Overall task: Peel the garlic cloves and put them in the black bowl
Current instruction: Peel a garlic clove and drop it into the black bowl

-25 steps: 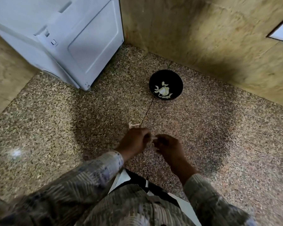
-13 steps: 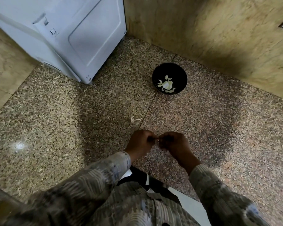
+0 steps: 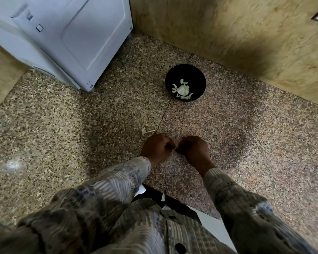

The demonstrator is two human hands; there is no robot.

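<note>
Black bowl [image 3: 197, 76]: stands upright on the speckled stone floor [image 3: 246, 136], close to the corner where the tan wall [image 3: 228, 33] meets the floor, beside a joint line in the floor. The bowl is round, glossy and dark inside and out.

Garlic pieces [image 3: 181, 89]: a small pale cluster lies at the bottom of the bowl, white to faintly green, with several curved crescent shapes around a larger rounded piece. Whether these are peeled cloves, skins or both cannot be told at this size.

Left hand [image 3: 155, 149] and right hand [image 3: 193, 151]: both are held low over the floor, well short of the bowl, knuckles up and fingers curled inward. The fingertips of the two hands meet between them. Anything pinched there is hidden by the fingers, so the grip of either hand cannot be told.

Pale scrap [image 3: 146, 131]: a thin, light, stalk-like fragment lies on the floor just beyond the left hand, apart from the bowl.

White appliance [image 3: 72, 39]: stands at upper left, its lower corner on the floor, well apart from the bowl.

Both arms wear patterned sleeves [image 3: 117, 182].
</note>
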